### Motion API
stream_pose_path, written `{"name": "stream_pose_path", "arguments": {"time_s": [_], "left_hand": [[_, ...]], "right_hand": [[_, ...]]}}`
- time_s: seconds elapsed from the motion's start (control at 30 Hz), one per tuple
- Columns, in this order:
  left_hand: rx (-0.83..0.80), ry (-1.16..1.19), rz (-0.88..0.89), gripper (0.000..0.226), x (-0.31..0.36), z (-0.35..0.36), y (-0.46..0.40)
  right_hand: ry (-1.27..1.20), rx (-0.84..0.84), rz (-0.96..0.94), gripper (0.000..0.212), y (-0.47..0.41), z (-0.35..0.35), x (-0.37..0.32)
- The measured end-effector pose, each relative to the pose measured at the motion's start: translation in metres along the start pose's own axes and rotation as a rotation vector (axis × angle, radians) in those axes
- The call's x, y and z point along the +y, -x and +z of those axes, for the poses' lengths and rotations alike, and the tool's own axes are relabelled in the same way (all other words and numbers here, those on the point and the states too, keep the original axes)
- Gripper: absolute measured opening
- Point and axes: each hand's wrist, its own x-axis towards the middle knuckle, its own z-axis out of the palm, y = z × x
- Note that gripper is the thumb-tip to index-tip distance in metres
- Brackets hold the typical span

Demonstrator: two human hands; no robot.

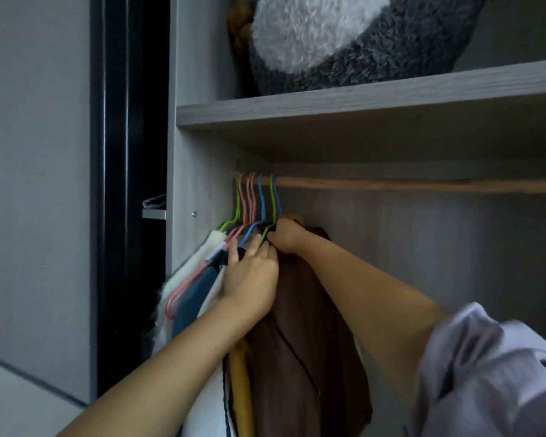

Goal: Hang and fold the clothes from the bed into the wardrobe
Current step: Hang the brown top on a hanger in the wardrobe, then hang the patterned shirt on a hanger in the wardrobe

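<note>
Item: open grey wood-grain wardrobe (202,89), seen from the head view, with one shelf board (360,104) across the upper part and a round wooden hanging rail (423,185) fixed just beneath it.

Rail contents: a cluster of thin coated wire hangers (256,200) in green, pink and blue is gathered at the far left end of the rail, against the side panel. Garments are hung from them: a white fuzzy garment (183,272) outermost on the left, a blue garment (196,291) on a pink hanger beside it, a mustard-yellow garment (241,389) lower down, and a large dark brown garment (306,342) on the right of the cluster.

Left hand (252,282): laid against the hanging clothes with its fingers extended and slightly spread, the fingertips at the shoulders of the blue and green hangers; nothing is seen to be clasped.

Right hand (286,236): curled at the top of the dark brown garment, where the neck of the rightmost green hanger is met; fabric and hanger appear to be gripped together there.

Shelf contents: a large grey and white plush toy (344,36) is rested on the shelf board.

Other: a pale lilac sleeve (492,373) is pushed up on the right arm.
</note>
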Motion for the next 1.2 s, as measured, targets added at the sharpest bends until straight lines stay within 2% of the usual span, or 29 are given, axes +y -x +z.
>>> {"name": "stream_pose_path", "arguments": {"time_s": [0.2,0.3,0.4,0.5,0.63,0.73,0.87,1.0,1.2], "left_hand": [[-0.030,-0.144,0.046,0.054,0.018,-0.002,0.005],[0.031,-0.126,0.101,0.054,0.041,-0.006,0.005],[0.071,0.016,0.216,0.051,0.086,-0.007,0.010],[0.103,0.187,0.344,0.047,0.147,0.001,0.023],[0.027,0.379,0.548,0.045,0.239,0.022,0.068],[0.016,0.545,0.717,0.046,0.302,0.032,0.121],[0.022,0.713,0.889,0.048,0.366,0.026,0.210],[-0.049,0.823,1.084,0.046,0.410,0.007,0.324],[-0.281,0.823,1.495,0.051,0.473,-0.052,0.509]], "right_hand": [[-0.092,-0.045,-0.101,0.064,0.008,-0.005,0.042],[0.005,0.112,-0.049,0.065,0.040,-0.016,0.093],[0.168,0.302,0.059,0.057,0.096,-0.031,0.151],[0.332,0.377,0.152,0.055,0.175,-0.042,0.207],[0.475,0.322,0.304,0.055,0.303,-0.047,0.273],[0.533,0.259,0.422,0.058,0.408,-0.047,0.296],[0.494,0.205,0.575,0.055,0.543,-0.036,0.298],[0.451,0.122,0.756,0.051,0.683,-0.020,0.283],[0.399,0.039,1.270,0.052,0.913,-0.010,0.241]]}}
